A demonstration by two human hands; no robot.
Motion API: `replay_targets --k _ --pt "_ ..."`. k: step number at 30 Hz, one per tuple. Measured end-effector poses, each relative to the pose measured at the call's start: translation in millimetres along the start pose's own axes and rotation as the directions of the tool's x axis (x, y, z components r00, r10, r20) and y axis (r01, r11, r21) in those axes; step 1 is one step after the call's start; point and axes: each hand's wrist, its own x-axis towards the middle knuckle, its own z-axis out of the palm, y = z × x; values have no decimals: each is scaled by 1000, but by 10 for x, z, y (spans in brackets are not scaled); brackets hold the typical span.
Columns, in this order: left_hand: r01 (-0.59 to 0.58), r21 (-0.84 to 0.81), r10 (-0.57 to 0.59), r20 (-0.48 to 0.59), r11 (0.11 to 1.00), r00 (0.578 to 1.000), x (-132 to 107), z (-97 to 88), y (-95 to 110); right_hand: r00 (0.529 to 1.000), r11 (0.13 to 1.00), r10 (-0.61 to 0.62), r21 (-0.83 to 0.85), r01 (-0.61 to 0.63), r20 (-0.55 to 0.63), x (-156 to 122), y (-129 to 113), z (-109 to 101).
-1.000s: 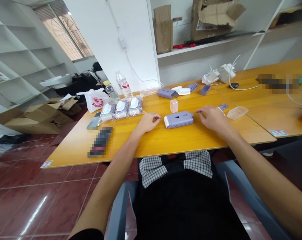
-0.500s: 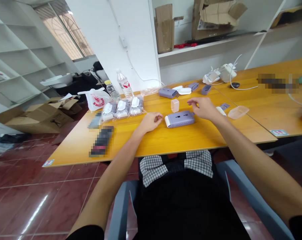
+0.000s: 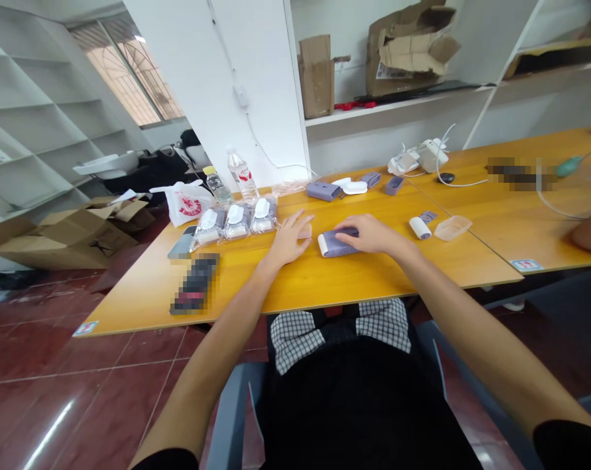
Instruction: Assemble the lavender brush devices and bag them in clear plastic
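Observation:
My left hand [image 3: 288, 241] is over the table with its fingers round a small pinkish see-through cup [image 3: 305, 232], which they partly hide. My right hand [image 3: 371, 234] grips the top of a purple plastic case [image 3: 338, 247] with a white end. The case lies flat on the table, and its right part is hidden under the hand. To the right are a white cylinder-like piece with a purple end [image 3: 420, 228], a small purple part [image 3: 428, 217] and a shallow clear pinkish tray [image 3: 452, 227].
Several bagged purple-and-white items [image 3: 237, 222] lie left, near two bottles [image 3: 243, 175] and a white plastic bag [image 3: 190, 202]. A blurred-out dark object [image 3: 196, 284] is at front left. More purple parts [image 3: 323, 190] and white lids [image 3: 354, 187] lie at the back, with a white-cabled charger [image 3: 432, 155].
My left hand has taken hold of the pinkish cup and shifted it left, away from behind the purple case. My right hand has come down onto the case from the right.

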Motion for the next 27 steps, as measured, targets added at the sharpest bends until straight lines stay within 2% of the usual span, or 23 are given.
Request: replay_targets --k 3,5,9,15,18,22,27 --pt "-40 -21 42 113 999 993 9 29 -33 999 1000 -20 -5 19 -46 -171 -36 75" --pt "-40 -42 45 124 998 991 12 34 -45 996 1000 10 -16 -11 -94 -262 -30 142" --pt "19 -80 -13 71 997 997 10 19 -42 988 995 71 -57 -80 -134 -378 0 217" --pt "131 -184 -138 -23 974 990 18 1 -24 986 993 75 -80 -87 -150 -411 39 243" --pt "129 -154 -140 -66 980 988 32 1 -23 983 997 68 -31 -74 -172 -401 75 280" --pt "122 -143 -137 -101 982 985 44 -3 -12 989 999 33 32 -29 -146 -386 94 305" --pt "175 -175 -197 -116 969 974 35 -51 10 990 996 37 90 -25 -134 -380 107 295"
